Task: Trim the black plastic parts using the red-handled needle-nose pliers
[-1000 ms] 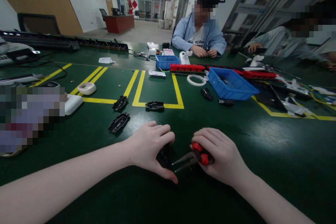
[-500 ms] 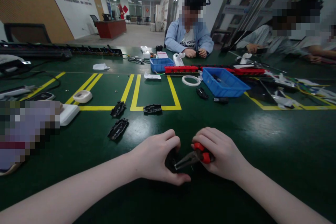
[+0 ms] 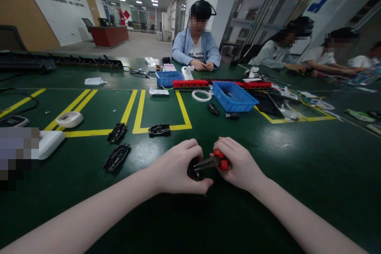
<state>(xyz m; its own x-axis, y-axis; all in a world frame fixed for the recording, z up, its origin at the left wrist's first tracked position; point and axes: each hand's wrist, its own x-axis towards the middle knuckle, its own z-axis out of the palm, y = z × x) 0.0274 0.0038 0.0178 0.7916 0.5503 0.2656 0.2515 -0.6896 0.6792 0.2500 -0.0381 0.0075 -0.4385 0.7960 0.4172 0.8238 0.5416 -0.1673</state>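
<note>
My left hand [image 3: 180, 166] is curled round a small black plastic part [image 3: 193, 171], most of it hidden by the fingers and palm. In my right hand [image 3: 238, 162] are red-handled pliers [image 3: 219, 160], their long narrow jaws pointing left. The jaw tips reach the black part inside my left hand; whether they grip it I cannot tell. Left of my hands lie black plastic shells, one [image 3: 117, 157] nearest, another [image 3: 117, 132] behind it and a third [image 3: 159, 129] on the yellow tape.
A blue bin [image 3: 235, 101] stands beyond my hands, with a white ring [image 3: 201, 95] and small black pieces beside it. A smaller blue bin [image 3: 169, 79] and red strips [image 3: 190, 83] lie farther back. A person [image 3: 196, 47] sits opposite; others sit at the right.
The view has turned to the right. The pliers' jaws have moved up and now reach farther over the black part in my left hand. Both hands keep their holds.
</note>
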